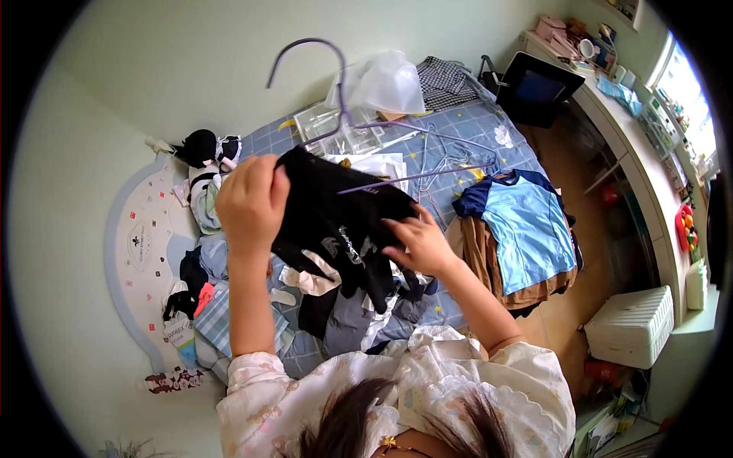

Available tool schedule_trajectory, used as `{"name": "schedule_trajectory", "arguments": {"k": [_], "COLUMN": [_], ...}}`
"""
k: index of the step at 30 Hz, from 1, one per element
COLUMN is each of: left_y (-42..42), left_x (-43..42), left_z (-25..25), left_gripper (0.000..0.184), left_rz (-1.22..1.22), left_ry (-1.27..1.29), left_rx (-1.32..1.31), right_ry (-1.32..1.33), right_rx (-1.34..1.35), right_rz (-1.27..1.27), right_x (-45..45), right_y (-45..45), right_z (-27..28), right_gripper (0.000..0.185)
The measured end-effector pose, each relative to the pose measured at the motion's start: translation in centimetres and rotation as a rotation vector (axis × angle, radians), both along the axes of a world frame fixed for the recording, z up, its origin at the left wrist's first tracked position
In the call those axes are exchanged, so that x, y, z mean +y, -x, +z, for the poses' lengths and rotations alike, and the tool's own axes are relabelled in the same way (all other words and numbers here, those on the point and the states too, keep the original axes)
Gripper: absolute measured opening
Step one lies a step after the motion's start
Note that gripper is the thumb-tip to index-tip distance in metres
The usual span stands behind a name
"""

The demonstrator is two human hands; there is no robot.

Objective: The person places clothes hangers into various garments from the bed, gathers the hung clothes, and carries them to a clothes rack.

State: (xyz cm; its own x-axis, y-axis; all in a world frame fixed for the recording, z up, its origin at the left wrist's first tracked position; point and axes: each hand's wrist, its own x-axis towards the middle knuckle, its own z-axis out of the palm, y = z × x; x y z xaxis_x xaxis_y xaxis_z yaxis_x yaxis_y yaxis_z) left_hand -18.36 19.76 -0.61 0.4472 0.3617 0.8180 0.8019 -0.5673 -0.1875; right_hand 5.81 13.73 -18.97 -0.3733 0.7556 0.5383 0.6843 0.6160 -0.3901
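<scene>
A black garment with a pale print [328, 202] hangs in front of me, between my hands. My left hand [253, 202] is closed in a fist on its upper left edge. A purple wire hanger [343, 103] has its hook pointing up, its left side running into the black garment and its right side sticking out over the fabric. My right hand [421, 243] holds the garment's right edge, fingers bent against the cloth. Part of the hanger inside the garment is hidden.
Below is a bed with a blue patterned sheet [450, 145]. A light-blue and navy shirt [527, 225] tops a clothes pile at right. Loose clothes [351, 317] lie beneath my hands. Several wire hangers [450, 156] and a clear plastic bag [389, 82] lie farther back.
</scene>
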Motion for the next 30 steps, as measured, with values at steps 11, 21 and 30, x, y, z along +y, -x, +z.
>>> {"name": "schedule_trajectory", "arguments": {"k": [11,21,30], "left_y": [6.7,0.5,-0.2], "left_x": [-1.8,-6.7,-13.5], "left_z": [-7.1,-5.9,-2.7], "left_gripper": [0.021,0.022,0.012], "left_rz": [0.118,0.193,0.139], "left_ry": [0.051,0.120,0.158], "left_rx": [0.176,-0.046,-0.278], "right_ry": [-0.137,-0.133,-0.229], "right_rx": [0.099,0.192,-0.019], "right_rz": [0.104,0.558,0.165], "right_x": [5.6,2.1,-1.7], "right_y": [-12.5,-7.6,-10.4], "right_z": [4.5,18.7,18.8], "right_gripper": [0.023,0.037,0.025]}}
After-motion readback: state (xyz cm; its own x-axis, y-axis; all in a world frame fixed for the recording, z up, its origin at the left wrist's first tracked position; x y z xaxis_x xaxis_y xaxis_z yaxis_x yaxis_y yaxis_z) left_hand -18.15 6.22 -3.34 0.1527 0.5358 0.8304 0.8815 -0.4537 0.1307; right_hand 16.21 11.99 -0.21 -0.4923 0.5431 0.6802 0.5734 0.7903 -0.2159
